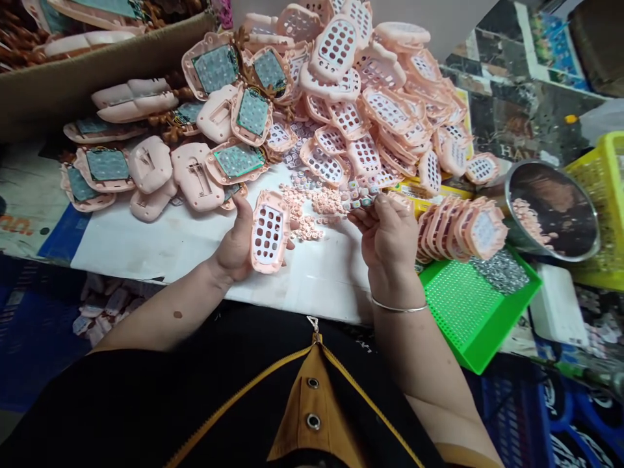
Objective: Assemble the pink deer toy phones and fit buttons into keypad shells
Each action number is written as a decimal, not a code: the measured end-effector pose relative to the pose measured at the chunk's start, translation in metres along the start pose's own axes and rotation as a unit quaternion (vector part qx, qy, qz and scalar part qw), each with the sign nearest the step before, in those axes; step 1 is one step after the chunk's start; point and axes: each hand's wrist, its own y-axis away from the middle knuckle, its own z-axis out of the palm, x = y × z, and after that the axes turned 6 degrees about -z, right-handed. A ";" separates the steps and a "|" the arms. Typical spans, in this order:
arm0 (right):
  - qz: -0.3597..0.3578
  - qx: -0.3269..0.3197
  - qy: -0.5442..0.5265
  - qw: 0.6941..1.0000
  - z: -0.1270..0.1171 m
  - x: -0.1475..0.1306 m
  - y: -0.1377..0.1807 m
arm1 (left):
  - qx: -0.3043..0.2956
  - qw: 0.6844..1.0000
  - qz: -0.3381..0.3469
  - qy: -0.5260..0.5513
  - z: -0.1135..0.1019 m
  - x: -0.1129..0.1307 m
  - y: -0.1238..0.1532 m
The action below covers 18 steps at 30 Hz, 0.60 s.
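My left hand (234,244) is closed around the side of a pink toy-phone shell (269,232), whose white panel with rows of square holes faces up. To the right, my right hand (387,229) pinches the edge of a keypad sheet (359,194) with small coloured buttons. Its fingertips are partly hidden by the hand. Between the hands lies a heap of small pink buttons (325,205) on the white tabletop (312,276). A pile of similar pink shells (363,153) rises just beyond.
Shells with green circuit boards (238,162) spread over the left side, below a cardboard box (97,71). On the right are a row of stacked shells (453,227), a green tray (458,312) holding screws, a metal bowl (550,211) with pink pieces and a yellow basket (602,201).
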 end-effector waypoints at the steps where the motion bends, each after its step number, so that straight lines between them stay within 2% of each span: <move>1: 0.020 -0.008 -0.024 0.999 -0.001 0.000 0.002 | -0.002 1.000 0.001 -0.005 0.001 -0.001 0.000; 6: 0.061 -0.030 -0.085 0.994 -0.003 -0.004 0.016 | -0.015 1.000 -0.015 -0.017 0.007 -0.001 0.002; 8: 0.057 -0.040 -0.097 0.993 -0.001 -0.009 0.026 | -0.020 0.999 -0.025 -0.006 0.013 0.000 0.003; 10: -0.002 -0.040 -0.079 0.996 0.003 -0.014 0.040 | -0.028 0.999 -0.032 0.010 0.020 -0.001 0.005; 12: -0.123 -0.045 0.003 0.991 0.006 -0.019 0.057 | -0.040 0.998 -0.041 0.020 0.027 -0.003 0.006; 13: -0.199 -0.065 0.063 0.976 0.007 -0.021 0.065 | -0.047 0.998 -0.044 0.018 0.031 -0.003 0.007; 14: -0.279 -0.099 0.123 0.947 0.008 -0.021 0.072 | -0.053 0.997 -0.045 0.012 0.035 -0.004 0.007; 16: -0.420 -0.185 0.209 0.864 0.008 -0.019 0.082 | -0.065 0.997 -0.038 -0.007 0.040 -0.005 0.009; 18: -0.510 -0.239 0.238 0.791 0.007 -0.015 0.087 | -0.079 0.996 -0.024 -0.025 0.044 -0.004 0.011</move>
